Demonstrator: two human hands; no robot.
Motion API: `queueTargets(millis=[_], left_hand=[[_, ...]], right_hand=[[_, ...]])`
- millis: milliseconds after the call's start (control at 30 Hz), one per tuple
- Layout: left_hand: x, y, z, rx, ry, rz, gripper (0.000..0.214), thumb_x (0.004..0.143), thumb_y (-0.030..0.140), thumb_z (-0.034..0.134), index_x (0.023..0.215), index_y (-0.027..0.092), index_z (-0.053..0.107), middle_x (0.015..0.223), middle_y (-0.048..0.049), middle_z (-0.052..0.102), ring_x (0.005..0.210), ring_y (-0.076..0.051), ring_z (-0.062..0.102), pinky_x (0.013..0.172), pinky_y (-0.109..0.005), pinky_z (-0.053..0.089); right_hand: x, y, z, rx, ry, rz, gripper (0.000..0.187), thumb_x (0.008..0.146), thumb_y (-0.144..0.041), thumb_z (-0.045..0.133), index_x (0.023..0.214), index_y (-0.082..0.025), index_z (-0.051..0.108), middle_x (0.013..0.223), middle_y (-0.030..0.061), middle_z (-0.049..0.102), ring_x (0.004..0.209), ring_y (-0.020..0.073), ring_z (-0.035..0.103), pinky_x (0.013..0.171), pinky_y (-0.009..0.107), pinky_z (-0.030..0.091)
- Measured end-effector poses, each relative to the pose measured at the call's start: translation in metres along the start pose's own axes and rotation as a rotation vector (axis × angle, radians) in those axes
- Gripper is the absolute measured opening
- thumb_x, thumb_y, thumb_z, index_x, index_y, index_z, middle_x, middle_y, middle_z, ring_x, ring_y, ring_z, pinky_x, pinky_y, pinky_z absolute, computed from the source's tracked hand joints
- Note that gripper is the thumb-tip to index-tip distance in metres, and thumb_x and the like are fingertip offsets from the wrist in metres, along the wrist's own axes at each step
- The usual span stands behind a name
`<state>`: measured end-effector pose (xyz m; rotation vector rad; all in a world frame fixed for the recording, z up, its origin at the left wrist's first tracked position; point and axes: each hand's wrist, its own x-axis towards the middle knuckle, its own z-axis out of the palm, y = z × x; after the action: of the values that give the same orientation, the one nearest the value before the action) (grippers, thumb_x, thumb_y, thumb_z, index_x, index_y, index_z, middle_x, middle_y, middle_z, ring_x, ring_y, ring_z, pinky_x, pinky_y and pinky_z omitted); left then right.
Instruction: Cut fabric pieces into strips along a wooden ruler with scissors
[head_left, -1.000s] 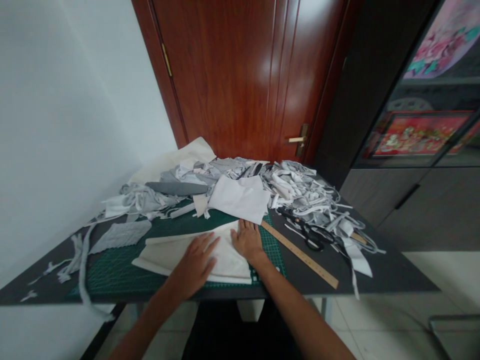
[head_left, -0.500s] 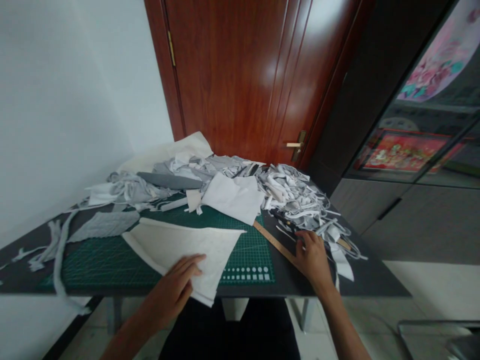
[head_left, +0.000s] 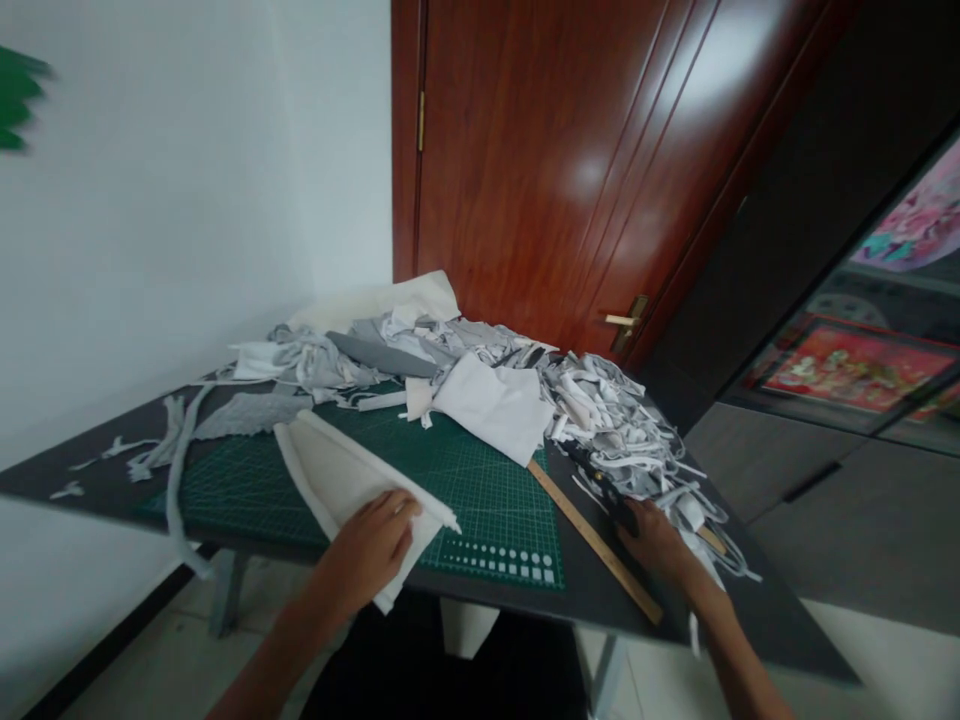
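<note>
My left hand [head_left: 373,552] lies flat, fingers together, on a folded cream fabric piece [head_left: 337,478] at the near edge of the green cutting mat [head_left: 480,490]. My right hand [head_left: 660,542] is curled over the handles of black scissors [head_left: 600,487] at the right of the mat, beside a long wooden ruler [head_left: 592,540]. Whether the fingers are through the handles is hidden.
A heap of white and grey fabric scraps [head_left: 600,410] and a white cloth square [head_left: 495,405] cover the back of the dark table [head_left: 97,480]. Grey strips [head_left: 176,450] trail off the left edge. A red-brown door [head_left: 555,180] and dark cabinet [head_left: 825,330] stand behind.
My right hand left the cream fabric and moved right onto the scissors. My left hand drew the fabric toward the near edge, and it now lies more folded. The view swung left.
</note>
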<state>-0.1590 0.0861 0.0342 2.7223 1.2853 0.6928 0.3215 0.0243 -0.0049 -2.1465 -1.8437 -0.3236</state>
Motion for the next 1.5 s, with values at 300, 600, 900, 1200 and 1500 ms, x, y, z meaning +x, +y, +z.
queueTargets(millis=[300,600,900,1200,1500], left_hand=[[0.048,-0.03,0.03,0.005,0.003,0.049,0.045,0.094,0.014,0.043,0.132,0.016,0.067,0.146,-0.0117,0.063,0.136,-0.024,0.057,0.118,-0.044,0.045],[0.034,-0.019,0.052,0.102,0.158,0.071,0.043,0.103,0.025,0.039,0.139,0.017,0.062,0.154,-0.0155,0.053,0.145,-0.031,0.047,0.119,-0.053,0.042],[-0.025,-0.033,0.031,0.122,0.073,0.31,0.034,0.1,0.02,0.043,0.122,0.019,0.069,0.131,-0.0106,0.07,0.137,-0.026,0.055,0.125,-0.05,0.037],[-0.024,-0.038,0.013,0.066,-0.073,0.27,0.058,0.097,0.015,0.041,0.152,0.031,0.052,0.163,-0.0041,0.045,0.15,-0.026,0.042,0.123,-0.051,0.037],[0.008,-0.03,-0.017,-0.021,-0.153,0.175,0.046,0.088,0.009,0.044,0.12,0.024,0.073,0.133,-0.0063,0.071,0.123,-0.022,0.065,0.108,-0.039,0.054]], right_hand=[[-0.009,-0.024,-0.024,0.009,0.042,0.029,0.032,0.087,-0.02,0.056,0.113,-0.011,0.073,0.109,0.0217,0.074,0.107,0.0356,0.07,0.1,0.05,0.054],[-0.02,-0.231,-0.048,0.739,-0.067,-0.532,0.044,0.103,-0.013,0.04,0.141,-0.02,0.06,0.15,0.0097,0.058,0.148,0.022,0.043,0.124,0.045,0.038],[0.024,-0.316,-0.003,0.848,-0.247,-0.699,0.05,0.112,-0.031,0.032,0.152,-0.008,0.049,0.156,0.0128,0.053,0.151,0.0164,0.04,0.127,0.034,0.03],[0.063,-0.299,0.007,0.379,-0.19,-0.39,0.048,0.11,-0.035,0.041,0.154,-0.019,0.05,0.166,0.0136,0.039,0.154,0.0282,0.034,0.126,0.051,0.024],[0.118,-0.263,0.018,0.351,-0.13,-0.205,0.034,0.104,-0.028,0.053,0.134,-0.019,0.067,0.133,0.0122,0.069,0.124,0.0252,0.063,0.11,0.037,0.042]])
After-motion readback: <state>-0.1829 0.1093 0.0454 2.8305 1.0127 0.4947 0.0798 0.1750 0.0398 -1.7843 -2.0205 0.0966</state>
